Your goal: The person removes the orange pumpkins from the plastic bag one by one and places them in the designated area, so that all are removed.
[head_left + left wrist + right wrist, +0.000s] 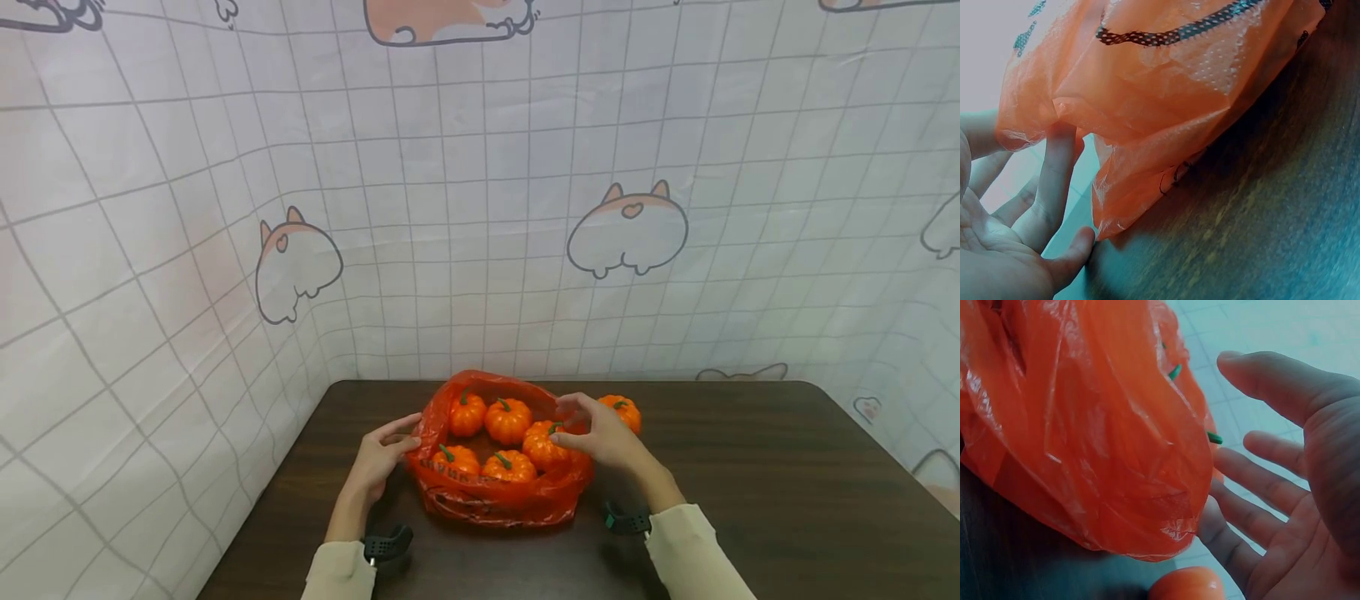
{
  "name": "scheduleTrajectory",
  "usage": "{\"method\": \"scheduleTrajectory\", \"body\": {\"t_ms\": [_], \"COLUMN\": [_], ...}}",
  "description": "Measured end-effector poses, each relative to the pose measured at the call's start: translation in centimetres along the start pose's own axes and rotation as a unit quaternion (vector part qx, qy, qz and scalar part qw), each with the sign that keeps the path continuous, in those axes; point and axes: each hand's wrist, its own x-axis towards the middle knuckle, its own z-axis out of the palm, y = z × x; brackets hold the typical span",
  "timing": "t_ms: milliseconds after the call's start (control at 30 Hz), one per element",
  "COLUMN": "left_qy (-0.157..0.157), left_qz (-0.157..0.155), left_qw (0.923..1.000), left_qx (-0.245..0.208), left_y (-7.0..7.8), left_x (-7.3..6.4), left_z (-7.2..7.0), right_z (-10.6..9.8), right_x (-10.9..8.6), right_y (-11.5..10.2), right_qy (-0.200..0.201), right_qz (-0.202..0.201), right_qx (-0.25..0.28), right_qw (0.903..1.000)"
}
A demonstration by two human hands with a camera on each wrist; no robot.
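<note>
An orange-red plastic bag (498, 504) stands on the dark table with its mouth spread wide. Several small orange pumpkins with green stems, such as this pumpkin (508, 422), lie inside. At the bag's left rim, my left hand (377, 460) holds the plastic between thumb and finger; in the left wrist view the tips of these are hidden by the film. On the right side is my right hand (609, 433), its thumb and fingers spread apart over the rim, near a pumpkin (543, 446). In the right wrist view its fingertips meet the bag's edge and nothing is gripped.
Another pumpkin (621, 412) sits outside the bag, behind the right hand. The brown table (750, 475) stretches off to the right. A white gridded cloth (510, 167) with cartoon dogs hangs behind and on the left.
</note>
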Motion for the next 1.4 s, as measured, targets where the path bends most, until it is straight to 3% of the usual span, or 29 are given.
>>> {"method": "scheduleTrajectory", "body": {"t_ms": [767,1400], "left_qy": [0.0,0.002], "left_qz": [-0.001,-0.004], "left_qw": [1.0,0.9999], "left_qx": [0.008,0.014], "left_y": [0.3,0.2], "left_x": [-0.2,-0.3], "left_z": [-0.1,0.0], "right_z": [1.6,2.1], "right_x": [-0.1,0.2], "right_y": [1.0,2.2], "right_qy": [-0.003,-0.003], "right_qz": [0.001,0.003], "right_qx": [-0.06,-0.067], "right_qw": [0.9982,0.9977]}}
